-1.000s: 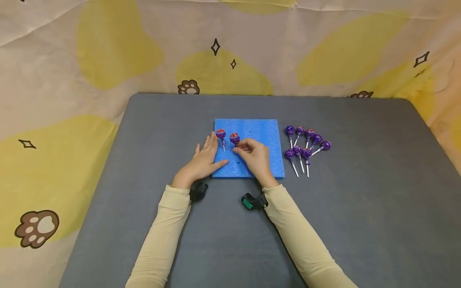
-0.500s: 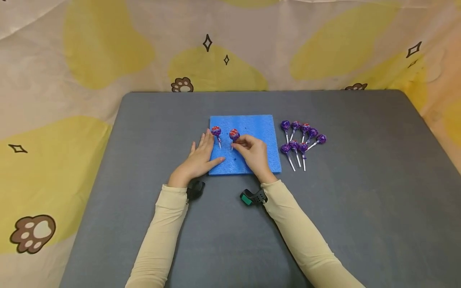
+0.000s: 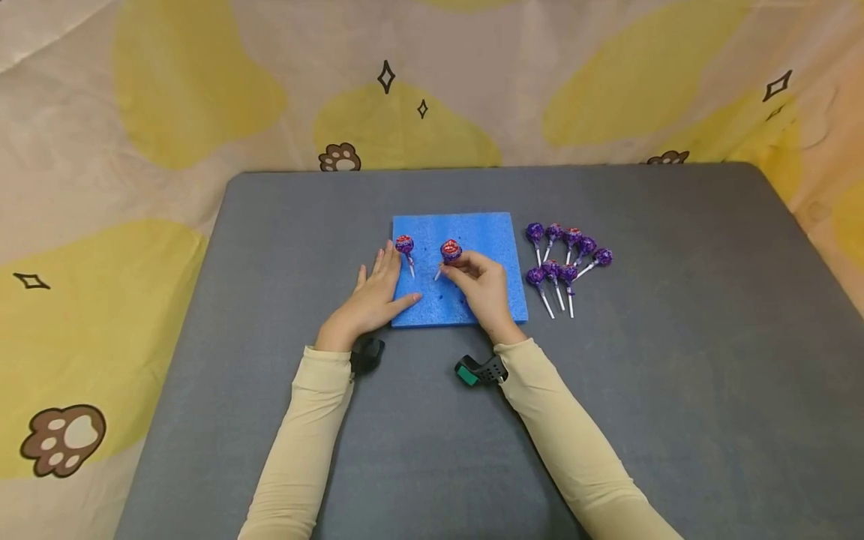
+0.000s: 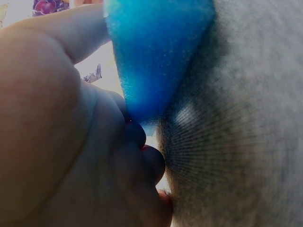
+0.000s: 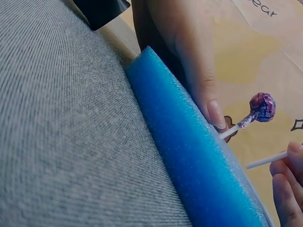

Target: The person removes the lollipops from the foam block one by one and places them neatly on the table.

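Observation:
A blue foam block (image 3: 472, 232) lies flat on the grey table. My left hand (image 3: 367, 304) rests along its left edge, fingers straight and thumb laid over the top. One purple-wrapped lollipop (image 3: 405, 244) stands upright in the foam close to those fingertips. My right hand (image 3: 482, 289) pinches a second lollipop (image 3: 451, 250) by its stick, above the foam and tilted. In the right wrist view the lower end of the held stick (image 5: 265, 161) shows bare, apart from the foam. Small dark holes dot the foam top.
Several purple lollipops (image 3: 553, 274) lie in a loose cluster on the grey table (image 3: 675, 360), right of the foam block. A patterned yellow and cream cloth (image 3: 445, 45) hangs behind the table.
My right hand has lifted the lollipop it pinches and shifted it slightly right, so more of its stick shows. My left hand stays at the foam's left edge.

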`<act>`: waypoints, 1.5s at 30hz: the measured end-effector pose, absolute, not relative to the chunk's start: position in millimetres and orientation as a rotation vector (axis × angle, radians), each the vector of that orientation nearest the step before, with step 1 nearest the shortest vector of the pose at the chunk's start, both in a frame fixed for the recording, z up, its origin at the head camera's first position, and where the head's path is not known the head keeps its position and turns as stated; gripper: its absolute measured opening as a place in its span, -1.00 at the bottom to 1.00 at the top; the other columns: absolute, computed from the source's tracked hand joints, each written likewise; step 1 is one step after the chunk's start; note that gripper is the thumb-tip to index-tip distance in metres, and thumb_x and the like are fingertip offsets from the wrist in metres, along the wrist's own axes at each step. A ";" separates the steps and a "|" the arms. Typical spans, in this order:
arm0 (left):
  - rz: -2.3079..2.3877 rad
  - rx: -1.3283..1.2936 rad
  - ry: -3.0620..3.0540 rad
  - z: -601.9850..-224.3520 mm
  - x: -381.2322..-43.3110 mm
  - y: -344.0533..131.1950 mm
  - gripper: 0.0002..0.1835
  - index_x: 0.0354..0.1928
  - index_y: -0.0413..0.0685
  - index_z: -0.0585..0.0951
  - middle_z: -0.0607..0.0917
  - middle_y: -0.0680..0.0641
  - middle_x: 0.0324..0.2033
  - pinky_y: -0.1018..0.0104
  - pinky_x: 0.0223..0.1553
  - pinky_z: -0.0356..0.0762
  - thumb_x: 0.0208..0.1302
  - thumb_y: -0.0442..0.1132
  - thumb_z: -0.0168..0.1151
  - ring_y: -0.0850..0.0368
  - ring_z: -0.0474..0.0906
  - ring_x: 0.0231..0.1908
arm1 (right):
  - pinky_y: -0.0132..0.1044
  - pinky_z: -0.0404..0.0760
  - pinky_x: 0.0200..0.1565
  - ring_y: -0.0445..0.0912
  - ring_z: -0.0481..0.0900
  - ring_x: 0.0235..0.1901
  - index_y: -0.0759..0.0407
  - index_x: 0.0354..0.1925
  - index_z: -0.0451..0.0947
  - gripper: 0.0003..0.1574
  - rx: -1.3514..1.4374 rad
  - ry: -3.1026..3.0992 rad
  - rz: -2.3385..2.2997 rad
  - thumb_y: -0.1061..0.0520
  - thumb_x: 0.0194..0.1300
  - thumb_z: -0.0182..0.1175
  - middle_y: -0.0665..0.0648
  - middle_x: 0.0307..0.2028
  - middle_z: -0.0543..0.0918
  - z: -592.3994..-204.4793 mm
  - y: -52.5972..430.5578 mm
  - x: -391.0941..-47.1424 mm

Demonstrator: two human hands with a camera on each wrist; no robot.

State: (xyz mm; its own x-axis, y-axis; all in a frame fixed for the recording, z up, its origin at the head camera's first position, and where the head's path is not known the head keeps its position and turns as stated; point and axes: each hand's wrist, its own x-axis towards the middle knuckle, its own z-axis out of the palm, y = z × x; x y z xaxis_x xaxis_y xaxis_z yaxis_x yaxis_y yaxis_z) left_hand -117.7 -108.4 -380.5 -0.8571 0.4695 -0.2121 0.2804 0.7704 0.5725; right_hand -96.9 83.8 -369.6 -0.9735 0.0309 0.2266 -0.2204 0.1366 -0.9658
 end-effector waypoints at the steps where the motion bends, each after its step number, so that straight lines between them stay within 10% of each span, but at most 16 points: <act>1: 0.770 0.575 2.622 -380.0 -117.6 -108.3 -0.09 0.44 -0.26 -0.29 -0.41 -0.18 0.44 -0.14 0.31 -0.53 0.39 0.10 -0.04 -0.06 -0.51 0.42 | -0.45 0.55 -0.26 -0.14 0.64 -0.37 0.56 -0.29 0.57 -0.86 0.189 -2.195 1.964 0.43 0.16 0.24 0.40 -0.30 0.67 -368.7 84.4 -96.2; 38: 0.758 0.590 2.606 -376.6 -121.0 -106.2 -0.08 0.44 -0.25 -0.30 -0.44 -0.15 0.43 -0.12 0.30 -0.57 0.39 0.10 -0.04 -0.03 -0.55 0.41 | -0.40 0.61 -0.30 -0.18 0.67 -0.43 0.61 -0.34 0.54 -0.85 0.037 -2.063 1.990 0.47 0.09 0.27 -0.04 -0.45 0.70 -376.1 170.7 -83.3; 45: 0.758 0.582 2.604 -376.8 -120.2 -108.1 -0.08 0.44 -0.26 -0.30 -0.45 -0.15 0.43 -0.12 0.30 -0.57 0.39 0.10 -0.03 -0.02 -0.55 0.41 | -0.43 0.60 -0.33 -0.21 0.65 -0.47 0.29 -0.41 0.62 -0.88 -0.030 -2.098 2.048 0.46 0.11 0.27 -0.02 -0.49 0.69 -369.4 201.9 -81.3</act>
